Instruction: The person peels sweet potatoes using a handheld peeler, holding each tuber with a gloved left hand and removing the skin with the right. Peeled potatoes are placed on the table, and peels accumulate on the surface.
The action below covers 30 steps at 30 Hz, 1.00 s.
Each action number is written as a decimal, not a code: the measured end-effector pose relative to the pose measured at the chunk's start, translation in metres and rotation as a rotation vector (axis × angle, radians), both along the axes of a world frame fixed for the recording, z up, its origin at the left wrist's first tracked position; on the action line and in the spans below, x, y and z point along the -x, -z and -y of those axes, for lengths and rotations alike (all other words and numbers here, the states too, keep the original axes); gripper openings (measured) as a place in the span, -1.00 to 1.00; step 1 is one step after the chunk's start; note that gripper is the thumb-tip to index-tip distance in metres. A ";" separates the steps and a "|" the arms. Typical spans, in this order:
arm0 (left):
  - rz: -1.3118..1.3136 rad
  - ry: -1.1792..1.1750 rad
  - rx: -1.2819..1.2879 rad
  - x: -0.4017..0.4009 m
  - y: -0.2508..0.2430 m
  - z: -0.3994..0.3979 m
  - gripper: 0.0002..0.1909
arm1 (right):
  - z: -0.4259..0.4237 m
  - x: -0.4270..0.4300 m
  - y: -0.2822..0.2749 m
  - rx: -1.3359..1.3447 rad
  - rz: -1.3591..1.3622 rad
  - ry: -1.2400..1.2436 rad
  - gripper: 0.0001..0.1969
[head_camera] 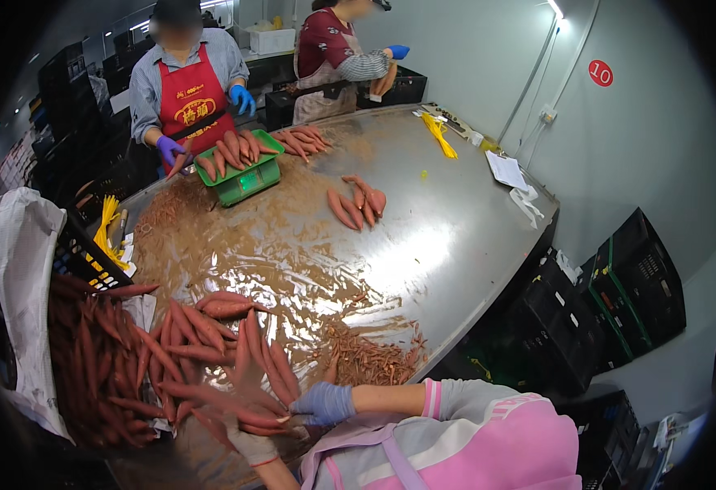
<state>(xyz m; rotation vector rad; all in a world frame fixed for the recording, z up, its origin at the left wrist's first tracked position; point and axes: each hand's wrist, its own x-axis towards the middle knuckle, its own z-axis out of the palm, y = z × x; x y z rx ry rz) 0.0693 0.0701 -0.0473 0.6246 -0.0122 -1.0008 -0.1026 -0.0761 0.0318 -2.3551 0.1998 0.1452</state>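
Observation:
My left hand (251, 443), in a whitish glove, is closed around the near ends of several reddish sweet potatoes (211, 398), partly blurred. Against the right ends of the same bunch lies my right hand (324, 403) in a blue glove; its fingertips are partly hidden, so its grip cannot be told. Just beyond the hands, more sweet potatoes (266, 355) lie side by side on the soiled metal table (309, 257). To the left, a heap of sweet potatoes (101, 367) spills from a container lined with a white woven sack (24, 294).
Root trimmings (373, 355) are piled near my right forearm. Across the table, a co-worker in a red apron (189, 104) holds a sweet potato beside a loaded green scale (251, 184). Another person (327, 55) stands behind. Small sweet potatoes (361, 202) lie mid-table; black crates (554, 318) stand right.

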 end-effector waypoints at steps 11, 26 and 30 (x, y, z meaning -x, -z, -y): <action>-0.075 -0.118 0.133 0.004 -0.027 -0.014 -0.40 | 0.041 0.000 0.012 0.108 -0.241 0.070 -0.65; -0.140 -0.030 -0.133 -0.002 -0.032 -0.022 -0.43 | 0.066 -0.123 0.028 0.433 -0.579 0.262 -0.35; -0.075 -0.006 -0.208 -0.004 -0.027 -0.012 -0.47 | 0.066 -0.130 0.035 0.429 -0.585 0.205 -0.44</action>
